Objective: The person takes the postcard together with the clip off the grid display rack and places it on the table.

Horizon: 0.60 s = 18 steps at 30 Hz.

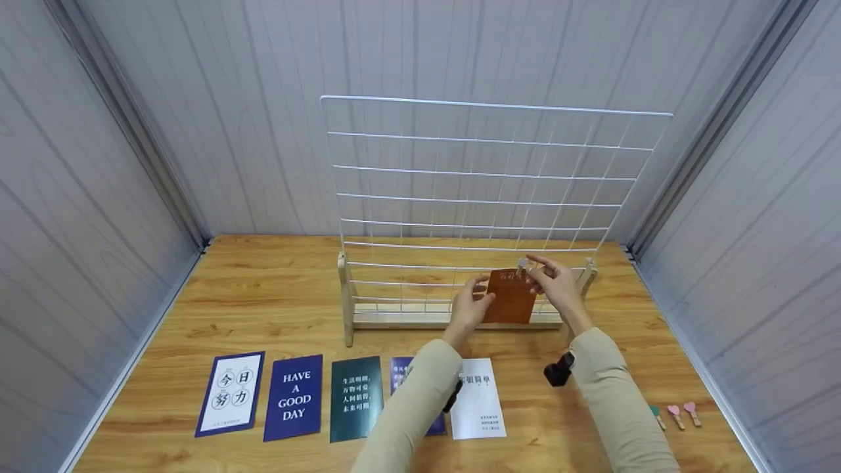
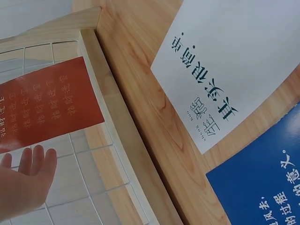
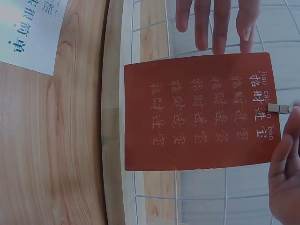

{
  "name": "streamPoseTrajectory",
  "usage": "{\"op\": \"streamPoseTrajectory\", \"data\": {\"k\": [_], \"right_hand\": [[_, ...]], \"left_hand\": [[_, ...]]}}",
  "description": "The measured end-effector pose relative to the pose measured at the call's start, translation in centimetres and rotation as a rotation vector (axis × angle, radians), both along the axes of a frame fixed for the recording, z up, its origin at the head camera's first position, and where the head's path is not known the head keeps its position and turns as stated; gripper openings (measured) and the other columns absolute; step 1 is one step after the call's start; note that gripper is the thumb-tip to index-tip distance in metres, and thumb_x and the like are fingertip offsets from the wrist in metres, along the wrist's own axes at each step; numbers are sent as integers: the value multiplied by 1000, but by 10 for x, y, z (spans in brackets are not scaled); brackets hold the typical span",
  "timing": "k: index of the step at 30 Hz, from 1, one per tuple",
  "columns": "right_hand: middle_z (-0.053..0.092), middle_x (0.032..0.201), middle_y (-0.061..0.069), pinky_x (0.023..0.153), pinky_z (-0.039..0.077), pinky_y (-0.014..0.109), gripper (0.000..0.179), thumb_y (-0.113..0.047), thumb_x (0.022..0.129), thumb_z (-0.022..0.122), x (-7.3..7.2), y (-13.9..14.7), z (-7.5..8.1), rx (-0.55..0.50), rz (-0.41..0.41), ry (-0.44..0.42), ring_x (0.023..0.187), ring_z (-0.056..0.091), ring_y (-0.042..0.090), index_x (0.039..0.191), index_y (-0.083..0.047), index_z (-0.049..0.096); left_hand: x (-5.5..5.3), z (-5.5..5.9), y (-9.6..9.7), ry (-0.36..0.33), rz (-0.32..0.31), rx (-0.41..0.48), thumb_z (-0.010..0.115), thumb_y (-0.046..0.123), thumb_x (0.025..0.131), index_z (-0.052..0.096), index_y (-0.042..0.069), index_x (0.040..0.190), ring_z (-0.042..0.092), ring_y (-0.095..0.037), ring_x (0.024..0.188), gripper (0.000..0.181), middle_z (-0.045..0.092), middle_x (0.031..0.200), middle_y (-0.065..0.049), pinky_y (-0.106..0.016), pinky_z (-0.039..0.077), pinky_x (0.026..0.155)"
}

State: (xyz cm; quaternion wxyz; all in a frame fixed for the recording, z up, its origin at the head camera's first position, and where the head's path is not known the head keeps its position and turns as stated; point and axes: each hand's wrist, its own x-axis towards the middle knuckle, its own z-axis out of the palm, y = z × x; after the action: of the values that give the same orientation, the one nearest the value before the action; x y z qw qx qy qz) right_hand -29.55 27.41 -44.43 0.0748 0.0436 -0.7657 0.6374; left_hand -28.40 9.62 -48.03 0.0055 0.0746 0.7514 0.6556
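Note:
A reddish-brown card with Chinese lettering stands against the lower part of a white wire grid. On its top edge sits a small wooden clothespin with a pale head. My right hand is beside that clothespin, fingertips right at its head, which shows uncovered in the head view. At the card's left edge is my left hand. Its fingers extend toward the edge without curling round it, as the right wrist view shows.
In front of the grid's wooden base lie several cards in a row, among them a white card, a dark green card and a blue card. Heart-topped clothespins lie at the right. Panel walls surround the table.

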Motion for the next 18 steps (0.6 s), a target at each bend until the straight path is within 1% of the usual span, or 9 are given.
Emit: {"op": "streamPoseTrajectory", "data": {"k": [4,7,10,11,13,15,16,17,18], "right_hand": [[57,73,18,56,50,34,37,-10,87,55,-2,-3,2,13,20,-14,54,55,17,122,2,49],[57,69,15,53,50,31,36,-9,87,56,-3,-6,3,9,20,-5,52,53,14,120,5,50],[57,68,12,51,49,29,35,-12,86,57,-8,-5,-4,-3,16,16,51,53,13,117,3,53],[57,67,10,49,48,27,34,-14,86,58,-17,1,-15,-34,43,43,51,53,12,117,1,55],[57,68,11,49,47,27,34,-18,85,60,-32,9,-32,-65,51,49,52,53,14,115,-3,57],[57,70,11,49,47,28,33,-20,85,60,-54,22,-57,-107,72,51,53,54,16,114,-5,58],[58,70,11,48,47,27,33,-20,84,60,-65,29,-71,-137,97,57,54,55,17,114,-7,59],[59,70,10,48,47,26,32,-22,84,61,-76,35,-83,-138,94,53,55,56,16,113,-9,60],[59,71,11,50,48,28,32,-23,84,60,-79,36,-87,-118,65,28,56,56,17,113,-8,60]], "left_hand": [[-2,4,2,-17,-1,-29,56,7,86,52,10,119,53,-23,98,33,55,109,-10,-30,46,76],[-4,5,4,11,20,-60,56,5,86,54,9,116,54,-22,95,31,58,104,-10,-29,46,75],[-5,5,5,31,50,-88,56,5,85,57,8,112,55,-19,92,27,60,98,-7,-28,45,75],[-5,5,5,39,61,-98,57,5,85,58,8,110,56,-18,91,25,61,96,-6,-27,45,75],[-5,4,6,51,85,-119,57,5,84,60,8,106,56,-16,89,23,61,92,-4,-26,45,75],[-5,3,6,66,109,-137,59,6,83,61,8,103,56,-15,87,20,62,89,-3,-26,44,74],[-5,3,7,87,123,-150,59,6,83,62,8,100,56,-15,85,18,62,87,-2,-25,44,73],[-5,2,7,98,137,-159,60,6,82,63,7,98,57,-14,83,16,62,85,-2,-25,44,72],[-5,3,7,107,151,-169,60,6,82,63,7,96,57,-14,82,15,62,84,-1,-25,44,71]]}}
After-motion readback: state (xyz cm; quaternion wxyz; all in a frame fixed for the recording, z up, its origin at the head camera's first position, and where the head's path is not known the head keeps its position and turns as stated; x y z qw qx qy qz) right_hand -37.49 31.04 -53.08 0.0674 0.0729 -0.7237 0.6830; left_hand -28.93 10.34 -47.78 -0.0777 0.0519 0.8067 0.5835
